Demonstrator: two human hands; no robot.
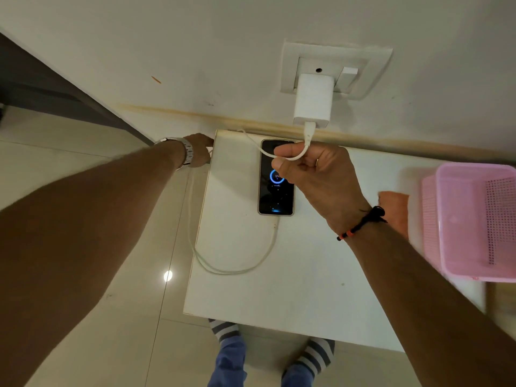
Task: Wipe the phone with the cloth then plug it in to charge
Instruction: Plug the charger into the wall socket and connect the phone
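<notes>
Phone (276, 191) flat on white surface (279, 289), screen lit, right hand (315, 174) grip pinching cable (234, 268), charger (312, 101) at twelve o'clock, left hand (199, 149) grip unclear at surface's ten o'clock corner, cloth (395, 208) at three o'clock.

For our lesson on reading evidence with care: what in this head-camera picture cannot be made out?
- Left hand: its fingers are hidden behind the white table's edge.
- Orange cloth: mostly hidden by the right wrist and the pink plastic basket.
- Black phone's screen figures: too small, partly covered by the right hand pinching the white cable.
- Basket: cut off by the right edge.
</notes>
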